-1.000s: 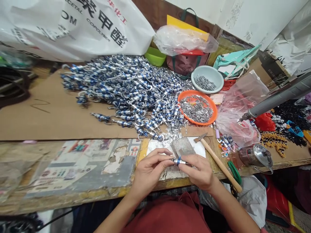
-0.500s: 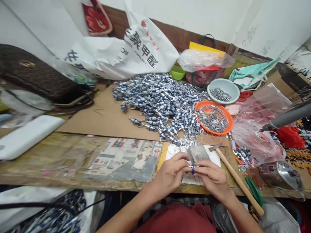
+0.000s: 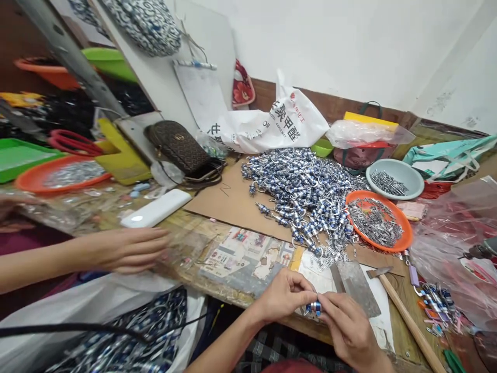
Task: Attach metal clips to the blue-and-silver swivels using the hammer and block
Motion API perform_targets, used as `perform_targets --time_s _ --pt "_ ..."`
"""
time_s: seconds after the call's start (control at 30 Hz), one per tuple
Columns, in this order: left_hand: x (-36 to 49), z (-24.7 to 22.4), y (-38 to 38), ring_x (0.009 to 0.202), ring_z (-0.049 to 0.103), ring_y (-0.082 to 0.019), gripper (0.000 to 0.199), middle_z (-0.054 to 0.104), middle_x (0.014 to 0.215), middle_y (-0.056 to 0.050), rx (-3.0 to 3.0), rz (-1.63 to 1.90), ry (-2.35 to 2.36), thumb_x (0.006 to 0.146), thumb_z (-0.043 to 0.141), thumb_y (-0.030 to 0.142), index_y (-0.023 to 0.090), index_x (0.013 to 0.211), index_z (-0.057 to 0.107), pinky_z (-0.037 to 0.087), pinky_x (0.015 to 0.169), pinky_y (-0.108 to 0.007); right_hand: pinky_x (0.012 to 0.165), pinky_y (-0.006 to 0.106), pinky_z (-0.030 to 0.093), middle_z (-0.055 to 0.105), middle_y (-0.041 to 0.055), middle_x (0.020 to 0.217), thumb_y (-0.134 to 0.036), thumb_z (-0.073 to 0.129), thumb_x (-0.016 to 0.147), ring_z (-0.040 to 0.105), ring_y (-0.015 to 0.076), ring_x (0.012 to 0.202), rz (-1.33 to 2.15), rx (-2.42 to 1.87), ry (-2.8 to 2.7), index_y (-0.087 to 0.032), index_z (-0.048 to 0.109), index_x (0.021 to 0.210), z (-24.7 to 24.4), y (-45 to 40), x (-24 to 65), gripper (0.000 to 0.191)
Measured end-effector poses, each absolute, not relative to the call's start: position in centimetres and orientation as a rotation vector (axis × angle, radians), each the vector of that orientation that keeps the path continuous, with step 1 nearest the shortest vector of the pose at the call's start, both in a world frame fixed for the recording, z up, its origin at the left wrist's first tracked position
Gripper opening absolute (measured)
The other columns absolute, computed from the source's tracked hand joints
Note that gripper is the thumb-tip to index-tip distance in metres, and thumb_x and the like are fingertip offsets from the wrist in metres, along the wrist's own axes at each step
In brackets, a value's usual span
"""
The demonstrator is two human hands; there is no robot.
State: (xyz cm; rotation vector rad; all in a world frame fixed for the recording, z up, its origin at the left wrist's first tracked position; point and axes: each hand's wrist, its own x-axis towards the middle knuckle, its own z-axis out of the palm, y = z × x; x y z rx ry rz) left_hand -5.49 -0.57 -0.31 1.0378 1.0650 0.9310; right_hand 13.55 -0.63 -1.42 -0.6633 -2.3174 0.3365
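Note:
Both my hands meet at the table's front edge around one small blue-and-silver metal piece (image 3: 313,309). My left hand (image 3: 285,295) pinches it from the left, thumb and forefinger closed together. From the other side, the fingers of my right hand (image 3: 349,324) close on it too; its far end is hidden by the fingertips. Just beyond my right hand lies a flat grey metal block (image 3: 357,287) on white paper. A hammer (image 3: 407,316) with a wooden handle rests to the right of the block. Behind it all spreads a large heap of similar blue-and-silver pieces (image 3: 298,191) on cardboard.
An orange plate (image 3: 407,228) of flat metal bits and a pale bowl (image 3: 417,186) of pins stand right of the heap. At left, a co-worker's hand (image 3: 135,248) reaches over a white sack (image 3: 198,311) of pieces. A white device (image 3: 157,207) and brown bag (image 3: 182,150) lie behind.
My view has swung left, bringing a co-worker's arms and shelves into sight. My hands are still together on the small piece, now nearer the table's edge, in front of the block.

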Motion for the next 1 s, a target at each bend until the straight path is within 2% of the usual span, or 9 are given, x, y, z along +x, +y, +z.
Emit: perform_targets --time_s 0.13,0.23,0.37,0.5,0.67,0.87,1.0 --pt "-5.2 -1.3 -1.2 0.049 0.053 -0.011 0.021 0.066 0.053 -0.003 0.757 1.047 1.1 0.058 0.075 0.033 0.012 0.059 0.072 0.039 0.051 -0.022 0.071 0.03 0.056 0.064 0.0098 0.096 -0.007 0.049 0.083 0.063 0.0187 0.087 0.307 -0.754 -2.265 -0.02 0.051 0.123 -2.5 -0.9 12.9 0.042" --pt "-4.5 -2.3 -1.8 0.054 0.055 -0.012 0.023 0.067 0.057 -0.004 0.672 1.122 1.156 0.06 0.075 0.035 0.012 0.061 0.072 0.042 0.055 -0.023 0.073 0.03 0.056 0.065 0.0095 0.094 -0.01 0.048 0.085 0.063 0.0186 0.086 0.331 -0.844 -2.259 -0.019 0.054 0.12 -3.3 -1.4 12.4 0.036" --pt "-3.9 -3.3 -2.3 0.069 0.061 -0.015 0.028 0.071 0.076 -0.006 0.627 1.186 1.222 0.062 0.074 0.035 0.013 0.08 0.072 0.047 0.067 -0.025 0.072 0.03 0.057 0.065 0.0093 0.091 -0.013 0.048 0.085 0.064 0.0185 0.083 0.387 -0.95 -2.21 -0.019 0.057 0.115 -4.2 -2.3 11.7 0.032" --pt "-4.2 -4.0 -2.9 0.071 0.061 -0.016 0.04 0.069 0.079 -0.007 0.692 1.199 1.22 0.065 0.071 0.038 0.012 0.095 0.068 0.048 0.067 -0.026 0.073 0.029 0.057 0.066 0.0092 0.091 -0.013 0.048 0.085 0.065 0.0186 0.084 0.426 -0.979 -2.167 -0.019 0.059 0.113 -4.6 -2.6 11.2 0.03" --pt "-4.8 -4.5 -3.9 0.081 0.06 -0.017 0.066 0.065 0.093 -0.007 0.807 1.182 1.15 0.062 0.075 0.029 0.016 0.123 0.052 0.05 0.074 -0.027 0.072 0.027 0.057 0.066 0.0084 0.091 -0.014 0.047 0.085 0.065 0.0179 0.083 0.478 -0.969 -2.141 -0.02 0.06 0.112 -4.6 -2.1 10.8 0.03" --pt "-5.5 -4.2 -3.6 0.085 0.061 -0.018 0.058 0.066 0.091 -0.006 0.74 1.266 1.157 0.067 0.069 0.025 0.017 0.122 0.053 0.049 0.082 -0.031 0.074 0.028 0.056 0.064 0.0092 0.093 -0.012 0.048 0.085 0.063 0.0176 0.086 0.505 -0.952 -2.136 -0.018 0.059 0.111 -4.9 -1.8 9.6 0.029" --pt "-6.8 -3.9 -3.7 0.086 0.061 -0.018 0.063 0.066 0.087 -0.005 0.708 1.246 1.21 0.067 0.069 0.026 0.016 0.125 0.048 0.049 0.085 -0.033 0.075 0.029 0.054 0.063 0.0091 0.092 -0.013 0.045 0.087 0.061 0.017 0.086 0.612 -0.988 -2.156 -0.018 0.057 0.112 -4.5 -2.2 8.3 0.028"
